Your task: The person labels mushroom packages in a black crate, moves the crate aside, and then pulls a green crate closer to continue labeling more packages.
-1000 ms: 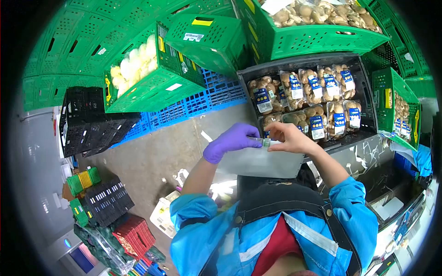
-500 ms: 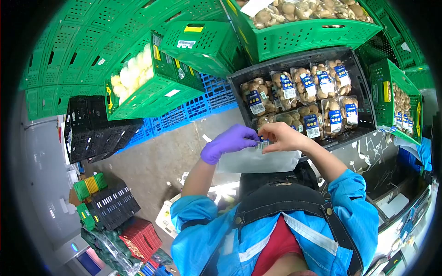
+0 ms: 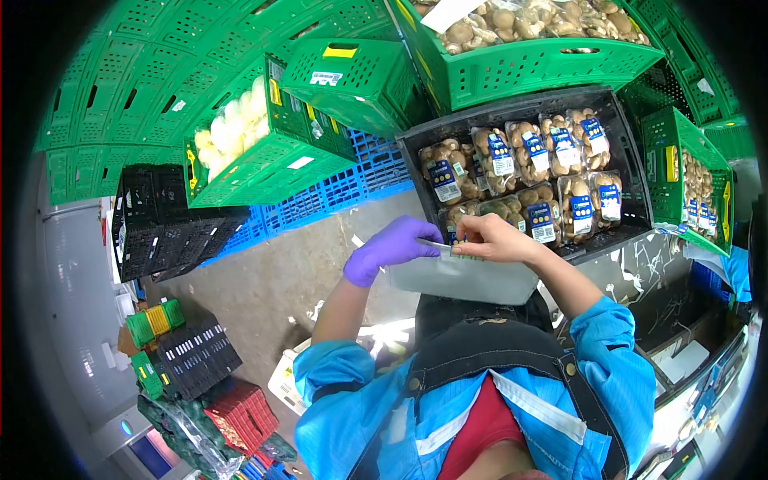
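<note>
My left hand (image 3: 394,251), in a purple glove, is closed with thumb and fingers on the upper edge of a pale, translucent strip (image 3: 464,280) resembling label backing. My bare right hand (image 3: 498,238) pinches at the same edge, where a small label (image 3: 462,254) shows partly, mostly hidden by the fingers. The strip droops across my lap. Just beyond both hands stands a black crate (image 3: 512,112) holding several clear packs of brown mushrooms (image 3: 541,214) with blue-and-white labels.
A green crate (image 3: 552,68) of loose mushrooms stands behind the black one. Another green crate (image 3: 690,172) with mushroom packs is at the right. At left, a green crate (image 3: 248,180) of pale vegetables rests above a blue pallet (image 3: 344,188). Black folded crates (image 3: 196,360) are stacked lower left.
The strip has tilted and shifted right, its right end lower. The label between my hands has turned edge-on. My left hand moved slightly left, widening the gap between hands.
</note>
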### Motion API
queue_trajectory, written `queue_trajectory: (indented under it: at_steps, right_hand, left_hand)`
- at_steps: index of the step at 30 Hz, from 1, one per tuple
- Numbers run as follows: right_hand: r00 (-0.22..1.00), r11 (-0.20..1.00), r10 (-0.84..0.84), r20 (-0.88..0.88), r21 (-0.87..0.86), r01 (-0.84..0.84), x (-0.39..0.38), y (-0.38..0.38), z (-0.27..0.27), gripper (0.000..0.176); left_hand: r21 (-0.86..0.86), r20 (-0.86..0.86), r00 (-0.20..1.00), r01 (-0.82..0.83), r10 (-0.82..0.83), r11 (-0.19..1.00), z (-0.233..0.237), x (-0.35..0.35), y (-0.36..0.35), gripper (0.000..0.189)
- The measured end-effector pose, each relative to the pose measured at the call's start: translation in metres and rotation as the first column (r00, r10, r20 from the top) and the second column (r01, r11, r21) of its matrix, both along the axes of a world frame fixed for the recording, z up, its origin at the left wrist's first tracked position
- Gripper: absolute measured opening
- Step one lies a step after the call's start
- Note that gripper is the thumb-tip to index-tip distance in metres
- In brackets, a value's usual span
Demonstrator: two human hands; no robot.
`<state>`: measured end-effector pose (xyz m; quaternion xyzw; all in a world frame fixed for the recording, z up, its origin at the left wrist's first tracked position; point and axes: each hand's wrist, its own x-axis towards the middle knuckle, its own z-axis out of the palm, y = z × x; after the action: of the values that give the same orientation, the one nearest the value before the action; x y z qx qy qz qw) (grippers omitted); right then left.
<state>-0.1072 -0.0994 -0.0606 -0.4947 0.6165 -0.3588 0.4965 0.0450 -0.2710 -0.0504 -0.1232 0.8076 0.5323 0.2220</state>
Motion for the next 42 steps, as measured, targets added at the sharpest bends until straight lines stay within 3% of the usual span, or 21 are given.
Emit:
queue_trajectory:
  at_steps: [7, 9, 13, 14, 16, 17, 18, 19, 20, 21, 22, 23, 25, 26, 29, 36, 38, 42]
  right_hand:
    - [0.99, 0.988, 0.103, -0.096, -0.104, -0.113, 0.005, 0.0, -0.01, 0.027]
    - [0.845, 0.92, 0.086, -0.527, -0.283, -0.271, 0.01, 0.003, -0.014, 0.022]
    - [0.654, 0.784, 0.09, -0.751, -0.351, -0.512, 0.022, 0.012, -0.023, 0.011]
    - [0.655, 0.789, 0.089, -0.75, -0.348, -0.506, 0.022, 0.016, -0.022, 0.011]
    - [0.841, 0.74, 0.076, -0.535, -0.535, -0.408, 0.019, 0.021, -0.01, 0.012]
    - [0.718, 0.933, 0.227, -0.658, -0.065, -0.355, 0.013, 0.021, -0.003, 0.008]
    - [0.897, 0.841, -0.355, -0.263, -0.509, 0.183, 0.0, 0.033, -0.027, 0.011]
    - [0.798, 0.779, -0.593, -0.107, -0.328, 0.535, -0.015, 0.037, -0.049, 0.01]
    - [0.574, 0.59, -0.787, 0.226, 0.002, 0.807, -0.029, 0.036, -0.065, 0.021]
    - [0.538, 0.573, -0.816, 0.213, 0.164, 0.803, -0.048, 0.047, -0.086, 0.027]
    - [0.641, 0.632, -0.767, -0.013, 0.156, 0.759, -0.059, 0.066, -0.134, 0.029]
    - [0.642, 0.632, -0.766, -0.015, 0.158, 0.758, -0.053, 0.068, -0.141, 0.029]
    - [0.776, 0.716, -0.629, -0.048, 0.352, 0.603, -0.035, 0.075, -0.147, 0.028]
    - [0.772, 0.716, -0.635, -0.026, 0.354, 0.602, -0.027, 0.072, -0.152, 0.021]
    - [0.737, 0.698, -0.667, -0.112, 0.252, 0.67, -0.016, 0.074, -0.199, 0.022]
    - [0.728, 0.692, -0.649, -0.221, 0.227, 0.685, -0.008, 0.07, -0.196, 0.028]
    - [0.678, 0.675, -0.606, -0.416, 0.183, 0.715, -0.004, 0.066, -0.191, 0.032]
    - [0.668, 0.674, -0.493, -0.557, 0.24, 0.698, -0.005, 0.059, -0.182, 0.038]
  left_hand:
    - [0.054, 0.07, 0.995, 0.064, -0.068, 0.996, 0.004, -0.004, -0.006, 0.026]
    - [0.077, 0.06, 0.993, 0.092, -0.097, 0.993, -0.004, -0.006, -0.01, 0.026]
    - [0.155, 0.098, 0.98, 0.157, -0.174, 0.975, -0.017, -0.007, -0.017, 0.027]
    - [0.159, 0.098, 0.979, 0.164, -0.18, 0.974, -0.018, -0.005, -0.018, 0.027]
    - [0.117, 0.148, 0.984, 0.086, -0.103, 0.989, -0.02, 0.002, -0.022, 0.026]
    - [0.122, 0.149, 0.983, 0.089, -0.107, 0.988, -0.024, 0.01, -0.026, 0.026]
    - [0.149, 0.138, 0.988, 0.054, -0.075, 0.987, -0.029, 0.021, -0.033, 0.026]
    - [0.176, 0.127, 0.991, 0.019, -0.042, 0.984, -0.033, 0.032, -0.038, 0.026]
    - [0.207, 0.153, 0.988, -0.026, -0.007, 0.978, -0.033, 0.044, -0.042, 0.023]
    - [0.21, 0.155, 0.988, -0.025, -0.009, 0.977, -0.032, 0.05, -0.043, 0.023]
    - [0.242, 0.159, 0.987, -0.044, 0.005, 0.969, -0.031, 0.055, -0.044, 0.022]
    - [0.274, 0.163, 0.986, -0.066, 0.022, 0.959, -0.03, 0.06, -0.044, 0.021]
    - [0.323, 0.233, 0.971, -0.125, 0.049, 0.938, -0.023, 0.071, -0.038, 0.022]
    - [0.343, 0.26, 0.963, -0.155, 0.065, 0.926, -0.025, 0.074, -0.036, 0.022]
    - [0.361, 0.268, 0.96, -0.176, 0.079, 0.916, -0.026, 0.079, -0.032, 0.022]
    - [0.366, 0.252, 0.962, -0.191, 0.1, 0.911, -0.029, 0.079, -0.031, 0.021]
    - [0.364, 0.248, 0.963, -0.192, 0.103, 0.911, -0.032, 0.077, -0.031, 0.021]
    - [0.37, 0.249, 0.964, -0.181, 0.09, 0.911, -0.032, 0.073, -0.031, 0.023]
